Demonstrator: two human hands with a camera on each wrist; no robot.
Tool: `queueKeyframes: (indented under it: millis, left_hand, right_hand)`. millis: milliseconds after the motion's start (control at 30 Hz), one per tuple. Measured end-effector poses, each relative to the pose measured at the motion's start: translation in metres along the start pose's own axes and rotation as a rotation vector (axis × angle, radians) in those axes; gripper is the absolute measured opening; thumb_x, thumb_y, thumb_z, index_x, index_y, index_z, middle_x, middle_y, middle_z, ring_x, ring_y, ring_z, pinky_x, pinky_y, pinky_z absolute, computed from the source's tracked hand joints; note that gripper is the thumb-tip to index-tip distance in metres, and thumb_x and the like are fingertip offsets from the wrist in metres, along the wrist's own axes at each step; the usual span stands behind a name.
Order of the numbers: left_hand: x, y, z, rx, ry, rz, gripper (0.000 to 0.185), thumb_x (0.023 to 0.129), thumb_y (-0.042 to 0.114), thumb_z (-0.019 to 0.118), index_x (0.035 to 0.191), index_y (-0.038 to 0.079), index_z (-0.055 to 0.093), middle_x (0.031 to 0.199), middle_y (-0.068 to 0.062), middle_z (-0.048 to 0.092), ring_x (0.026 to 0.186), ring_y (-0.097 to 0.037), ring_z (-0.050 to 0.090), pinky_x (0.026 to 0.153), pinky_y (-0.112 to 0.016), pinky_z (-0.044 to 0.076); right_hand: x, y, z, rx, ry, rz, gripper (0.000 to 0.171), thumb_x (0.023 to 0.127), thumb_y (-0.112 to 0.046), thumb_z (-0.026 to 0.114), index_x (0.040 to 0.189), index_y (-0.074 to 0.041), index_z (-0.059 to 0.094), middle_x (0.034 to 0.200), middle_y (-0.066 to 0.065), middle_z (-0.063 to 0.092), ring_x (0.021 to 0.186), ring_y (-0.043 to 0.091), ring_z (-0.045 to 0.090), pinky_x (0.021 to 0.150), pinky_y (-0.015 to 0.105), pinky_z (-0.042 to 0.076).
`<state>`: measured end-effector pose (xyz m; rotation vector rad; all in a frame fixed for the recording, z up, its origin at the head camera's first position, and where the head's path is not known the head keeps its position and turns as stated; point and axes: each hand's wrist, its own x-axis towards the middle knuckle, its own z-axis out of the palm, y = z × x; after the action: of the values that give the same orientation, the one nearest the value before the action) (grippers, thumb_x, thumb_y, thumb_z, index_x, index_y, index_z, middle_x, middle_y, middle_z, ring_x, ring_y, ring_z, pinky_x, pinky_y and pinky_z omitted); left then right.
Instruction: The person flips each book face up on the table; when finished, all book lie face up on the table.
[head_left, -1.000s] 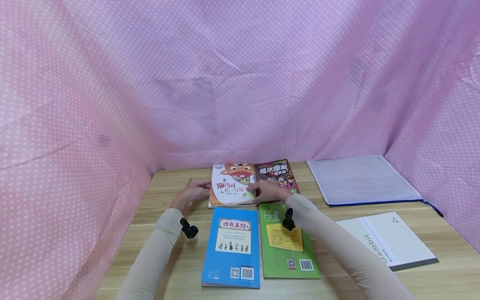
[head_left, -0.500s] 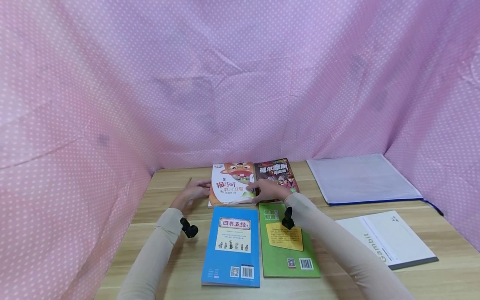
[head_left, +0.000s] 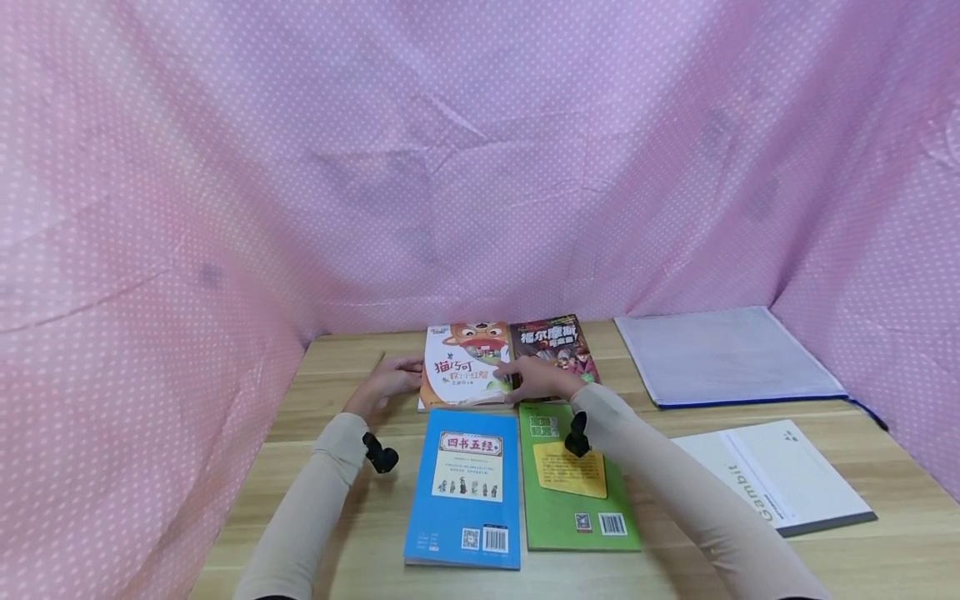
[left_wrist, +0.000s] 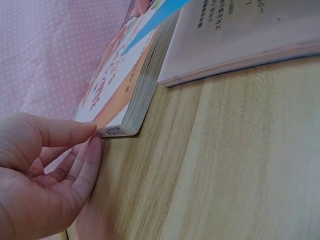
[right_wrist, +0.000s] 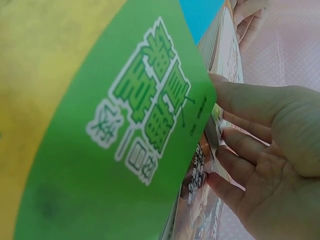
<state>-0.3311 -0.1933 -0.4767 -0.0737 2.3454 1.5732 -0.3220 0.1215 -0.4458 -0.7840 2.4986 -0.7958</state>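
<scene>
A white picture book [head_left: 457,367] with an orange cartoon animal on its cover lies at the back of the wooden table. My left hand [head_left: 388,381] pinches its left edge; in the left wrist view the thumb lies at the corner of the cover and the fingers at the spine [left_wrist: 116,131]. At the book's lower right corner, my right hand [head_left: 546,380] grips with thumb and fingers. Beside it lies a dark book [head_left: 542,337], partly covered by this hand. In the right wrist view a green book [right_wrist: 75,185] rises close to the right thumb.
In front lie a blue book [head_left: 467,512] and, to its right, the green book's back cover. A pale notebook [head_left: 813,471] marked Gambit lies at the right. Behind it is a whitish pouch [head_left: 731,354] with a blue edge. A pink dotted cloth [head_left: 480,167] hangs around the table.
</scene>
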Motion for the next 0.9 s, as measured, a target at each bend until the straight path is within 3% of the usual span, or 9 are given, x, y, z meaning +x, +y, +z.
queueKeyframes:
  millis: [267,533,567,633,733,800,900]
  left_hand:
    - [-0.004,0.002,0.001,-0.013,0.013,-0.031,0.051,0.098,0.001,0.062,0.148,0.002,0.051,0.140,-0.021,0.057,0.125,-0.031,0.058,0.110,-0.040,0.051]
    - [-0.020,0.005,-0.004,-0.037,-0.100,-0.031,0.059,0.100,0.001,0.057,0.153,-0.010,0.032,0.153,-0.032,0.042,0.138,-0.042,0.049,0.113,-0.046,0.048]
    - [-0.023,0.005,-0.004,-0.034,-0.115,-0.031,0.060,0.101,0.002,0.055,0.154,-0.011,0.030,0.154,-0.033,0.040,0.139,-0.042,0.048,0.113,-0.047,0.047]
    - [-0.028,0.003,-0.005,-0.029,-0.131,-0.027,0.060,0.101,0.003,0.054,0.154,-0.012,0.029,0.155,-0.033,0.038,0.139,-0.043,0.048,0.113,-0.047,0.048]
    - [-0.037,0.001,-0.007,-0.014,-0.154,-0.007,0.058,0.103,0.005,0.053,0.153,-0.012,0.030,0.154,-0.033,0.039,0.138,-0.043,0.050,0.111,-0.047,0.049]
    - [-0.044,0.001,-0.009,-0.003,-0.158,0.001,0.057,0.103,0.006,0.053,0.153,-0.011,0.032,0.152,-0.033,0.043,0.136,-0.042,0.052,0.109,-0.046,0.051]
    - [-0.054,0.001,-0.010,0.004,-0.176,0.023,0.056,0.104,0.006,0.054,0.152,-0.012,0.032,0.146,-0.033,0.048,0.131,-0.041,0.056,0.106,-0.047,0.053]
  right_hand:
    - [-0.001,0.003,0.002,0.000,-0.001,-0.035,0.057,0.095,-0.017,0.074,0.147,-0.008,0.054,0.162,0.013,0.038,0.145,0.037,0.043,0.111,0.051,0.048]
    - [-0.007,0.006,0.003,-0.008,0.028,-0.064,0.053,0.095,-0.020,0.073,0.145,-0.007,0.057,0.161,0.013,0.040,0.139,0.035,0.051,0.107,0.047,0.051]
    - [-0.007,0.005,0.004,-0.010,0.033,-0.065,0.052,0.095,-0.020,0.073,0.143,-0.007,0.058,0.160,0.014,0.042,0.133,0.032,0.055,0.102,0.043,0.053]
    - [-0.008,0.004,0.004,0.007,0.035,-0.060,0.051,0.095,-0.019,0.073,0.142,-0.007,0.059,0.157,0.015,0.046,0.105,0.026,0.065,0.087,0.035,0.054]
    - [-0.010,0.002,0.004,0.022,0.038,-0.060,0.050,0.095,-0.017,0.073,0.142,-0.006,0.060,0.151,0.017,0.054,0.073,0.017,0.048,0.072,0.029,0.044]
    - [-0.012,0.000,0.005,0.031,0.039,-0.064,0.051,0.094,-0.016,0.074,0.142,-0.007,0.060,0.149,0.016,0.056,0.074,0.017,0.049,0.075,0.030,0.047]
    - [-0.015,-0.003,0.008,0.023,0.047,-0.094,0.052,0.093,-0.016,0.075,0.142,-0.007,0.060,0.146,0.015,0.059,0.101,0.021,0.062,0.092,0.038,0.054]
